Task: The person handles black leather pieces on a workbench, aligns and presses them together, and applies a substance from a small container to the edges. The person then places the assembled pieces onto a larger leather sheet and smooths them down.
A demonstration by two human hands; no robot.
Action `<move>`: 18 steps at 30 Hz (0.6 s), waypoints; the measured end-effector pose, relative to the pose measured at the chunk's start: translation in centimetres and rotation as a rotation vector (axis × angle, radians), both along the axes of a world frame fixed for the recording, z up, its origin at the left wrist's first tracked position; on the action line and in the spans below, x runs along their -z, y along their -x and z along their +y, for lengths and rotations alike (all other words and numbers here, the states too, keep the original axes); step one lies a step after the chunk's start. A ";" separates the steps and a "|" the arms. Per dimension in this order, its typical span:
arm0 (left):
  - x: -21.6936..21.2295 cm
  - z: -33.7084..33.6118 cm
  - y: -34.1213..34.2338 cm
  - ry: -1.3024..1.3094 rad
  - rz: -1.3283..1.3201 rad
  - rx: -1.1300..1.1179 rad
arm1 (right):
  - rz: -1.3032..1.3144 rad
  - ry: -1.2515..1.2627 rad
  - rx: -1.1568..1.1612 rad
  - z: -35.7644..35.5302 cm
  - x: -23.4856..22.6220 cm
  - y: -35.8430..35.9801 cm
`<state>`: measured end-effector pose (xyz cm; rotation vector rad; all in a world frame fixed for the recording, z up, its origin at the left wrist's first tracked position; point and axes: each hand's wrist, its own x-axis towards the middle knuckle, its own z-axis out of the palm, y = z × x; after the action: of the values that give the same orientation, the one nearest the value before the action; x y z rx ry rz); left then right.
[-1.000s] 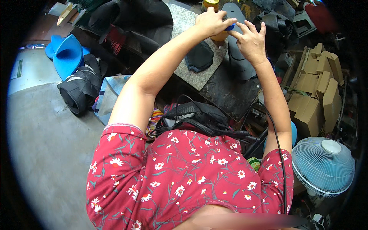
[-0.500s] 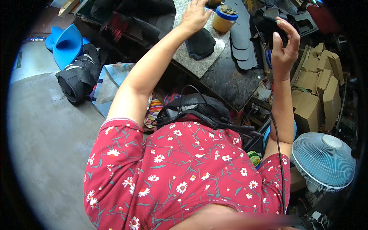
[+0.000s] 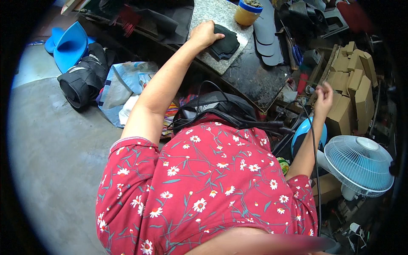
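A: Left hand (image 3: 203,35): where, and why there?

B: At the upper left edge of the black pieces (image 3: 224,42), thumb laid across the top. Perhaps to keep loose layers together.

A: Fingers pinching?

B: Bent close together at the edge, tips out of sight. Gripping or merely resting: cannot tell.

A: And the black pieces, lying where?

B: On the stone slab (image 3: 223,64), near its front corner. Probably a good spot: flat, firm, in easy reach.

A: Right hand (image 3: 325,98)?

B: Raised in front of the cardboard boxes (image 3: 340,87), away from the table (image 3: 255,80). Fingers half curled, nothing visible between them. Tips touching or apart: cannot tell, too blurred.

A: Jar (image 3: 247,15) on the slab too?

B: Yes, just beyond the black pieces, likely for convenience. Round, amber-brown, with a blue rim and something lumpy and greyish on top.

A: Now materials.

B: Black pieces: matte, dark, uneven-edged, stacked in thin layers. Cloth or soft sheeting, hard to say. Slab: pale grey, speckled, hard-looking. Beside it, grey soles (image 3: 264,29): long, flat, round-ended, overlapping, perhaps to save room. Table: black, scuffed, worn.
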<state>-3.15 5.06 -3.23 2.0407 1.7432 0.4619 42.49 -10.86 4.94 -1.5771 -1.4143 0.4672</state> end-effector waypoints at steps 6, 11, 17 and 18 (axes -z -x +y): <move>1.1 0.3 -1.1 -0.003 -0.230 -0.090 | 0.066 0.111 -0.038 -2.6 3.1 2.5; 0.7 1.0 -0.4 -0.082 -0.290 -0.128 | 0.157 0.119 -0.459 6.0 0.6 9.3; 1.0 -1.0 1.0 -0.147 -0.158 -0.129 | -0.023 0.303 -0.958 12.2 3.6 20.5; 1.1 -1.3 0.8 -0.194 -0.164 -0.142 | -0.062 0.232 -0.937 12.7 4.5 21.7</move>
<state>-4.00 3.75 -4.32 1.9489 1.8101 0.8489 20.83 1.83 0.43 -1.0059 -2.1702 1.1617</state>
